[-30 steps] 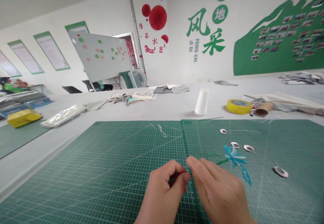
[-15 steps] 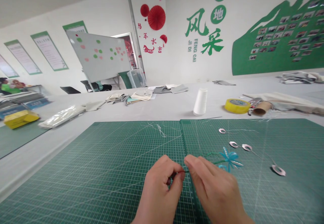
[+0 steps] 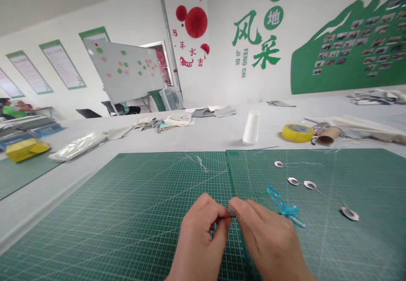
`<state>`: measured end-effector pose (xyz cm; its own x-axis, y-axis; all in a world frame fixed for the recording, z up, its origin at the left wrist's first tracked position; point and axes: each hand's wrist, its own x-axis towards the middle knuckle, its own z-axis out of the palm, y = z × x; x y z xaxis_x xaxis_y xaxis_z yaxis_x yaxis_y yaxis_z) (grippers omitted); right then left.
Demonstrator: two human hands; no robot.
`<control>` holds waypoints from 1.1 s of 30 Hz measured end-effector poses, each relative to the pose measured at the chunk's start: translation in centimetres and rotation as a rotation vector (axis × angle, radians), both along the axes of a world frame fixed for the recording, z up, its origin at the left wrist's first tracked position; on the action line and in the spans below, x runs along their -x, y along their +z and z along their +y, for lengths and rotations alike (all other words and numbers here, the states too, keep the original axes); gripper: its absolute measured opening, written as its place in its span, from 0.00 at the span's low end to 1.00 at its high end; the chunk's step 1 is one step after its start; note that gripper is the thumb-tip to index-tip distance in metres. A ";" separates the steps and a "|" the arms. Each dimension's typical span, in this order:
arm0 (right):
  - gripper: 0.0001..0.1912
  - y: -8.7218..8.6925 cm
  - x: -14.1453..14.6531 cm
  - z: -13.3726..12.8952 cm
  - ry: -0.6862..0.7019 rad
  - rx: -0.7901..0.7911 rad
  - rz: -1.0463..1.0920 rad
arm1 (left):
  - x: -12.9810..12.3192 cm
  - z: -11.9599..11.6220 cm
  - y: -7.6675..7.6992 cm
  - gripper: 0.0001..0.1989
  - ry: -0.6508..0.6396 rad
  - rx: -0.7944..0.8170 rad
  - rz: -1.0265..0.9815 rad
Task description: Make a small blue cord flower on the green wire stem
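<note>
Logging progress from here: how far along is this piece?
Done: a blue wire flower on a green stem looks formed. In hand: the left hand pinches the stem's end, right hand alongside. Remaining: four silver loops lie separate on the green cutting mat.

Green wall lettering [image 3: 248, 28] reads 风采基地, JI DI FENG CAI

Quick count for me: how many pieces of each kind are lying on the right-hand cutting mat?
Silver-rimmed loops: 4
Blue wire flower: 1
Total: 5
</note>
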<state>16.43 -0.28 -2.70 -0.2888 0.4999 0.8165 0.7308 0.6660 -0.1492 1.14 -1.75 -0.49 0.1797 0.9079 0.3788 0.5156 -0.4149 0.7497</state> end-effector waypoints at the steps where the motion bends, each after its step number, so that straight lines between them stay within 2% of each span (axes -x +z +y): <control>1: 0.14 0.0 0.1 0.0 -0.004 0.001 -0.003 | 0.0 0.0 0.0 0.10 0.001 -0.003 0.000; 7: 0.15 0.4 0.4 -0.1 -0.050 0.000 -0.003 | -0.1 -0.2 0.2 0.10 0.021 -0.009 0.014; 14: 0.12 0.4 0.1 -0.3 -0.043 -0.053 -0.047 | -0.3 -0.1 0.2 0.08 -0.004 0.112 -0.018; 19: 0.14 0.2 0.3 -0.4 -0.037 -0.049 -0.062 | -0.4 0.1 0.2 0.11 -0.019 0.132 -0.044; 22: 0.14 0.2 0.3 -0.5 -0.032 -0.018 -0.057 | 0.1 0.2 0.4 0.12 0.005 0.047 0.017; 27: 0.11 0.8 -0.7 -0.1 -0.060 -0.015 0.000 | 1.9 0.6 0.8 0.12 0.179 -0.164 0.160; 33: 0.13 1.4 -2.5 0.7 -0.080 0.051 0.042 | 3.3 0.8 1.2 0.07 0.333 -0.405 0.215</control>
<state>18.88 0.46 -1.29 -0.2119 0.5610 0.8002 0.7739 0.5963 -0.2131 -2.18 -0.90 0.72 0.0204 0.7186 0.6951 0.7914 -0.4365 0.4280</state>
